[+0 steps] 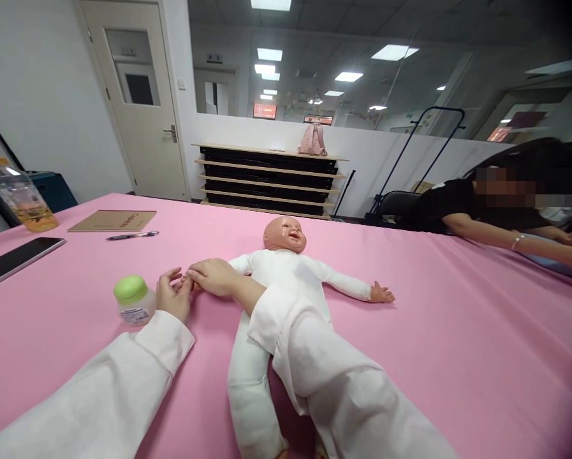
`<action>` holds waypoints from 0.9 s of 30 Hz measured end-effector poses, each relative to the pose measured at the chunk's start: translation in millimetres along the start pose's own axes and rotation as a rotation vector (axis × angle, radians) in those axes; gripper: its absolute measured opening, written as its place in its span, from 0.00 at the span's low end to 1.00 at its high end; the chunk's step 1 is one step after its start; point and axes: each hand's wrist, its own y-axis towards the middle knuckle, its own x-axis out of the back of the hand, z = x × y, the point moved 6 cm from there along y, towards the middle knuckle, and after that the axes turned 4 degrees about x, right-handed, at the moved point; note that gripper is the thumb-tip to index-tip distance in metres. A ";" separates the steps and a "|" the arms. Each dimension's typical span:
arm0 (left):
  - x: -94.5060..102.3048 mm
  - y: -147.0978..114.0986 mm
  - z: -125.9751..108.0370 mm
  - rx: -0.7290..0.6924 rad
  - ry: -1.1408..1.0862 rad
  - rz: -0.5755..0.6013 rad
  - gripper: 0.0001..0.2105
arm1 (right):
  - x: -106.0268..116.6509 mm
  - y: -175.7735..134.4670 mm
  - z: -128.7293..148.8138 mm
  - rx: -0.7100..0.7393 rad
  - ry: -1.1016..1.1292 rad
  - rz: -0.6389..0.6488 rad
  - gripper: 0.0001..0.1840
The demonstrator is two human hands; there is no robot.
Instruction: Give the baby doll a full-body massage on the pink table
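A baby doll (290,271) with a white cloth body lies on its back on the pink-covered table (424,357), head at the far end. Both my hands meet at the doll's hand on the left side of the picture, which they mostly hide. With fingers curled and pinched, my left hand (175,296) holds it from the left. My right hand (215,277) reaches across the doll's body, its fingers closed over the same small hand. Just left of my left hand stands a jar (135,301) with a green lid. The doll's other arm (350,284) stretches out to the right.
A phone (20,260), a drink bottle (22,194), a brown notebook (113,220) and a pen (132,236) lie or stand at the table's left. At the right, another person (458,204) leans over the table. Behind it are a shelf rack (271,175) and a pink bag (313,140).
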 end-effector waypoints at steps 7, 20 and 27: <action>-15.2 -11.5 -3.0 0.205 -0.207 0.158 0.16 | 7.9 -3.4 8.3 0.023 -0.069 -0.119 0.14; -25.9 -25.9 -15.3 0.332 -0.199 0.231 0.16 | 7.1 -7.9 9.9 -0.070 -0.091 -0.099 0.10; -25.6 -29.0 -23.0 0.360 -0.189 0.227 0.21 | 7.0 -8.1 7.0 -0.030 0.036 -0.104 0.09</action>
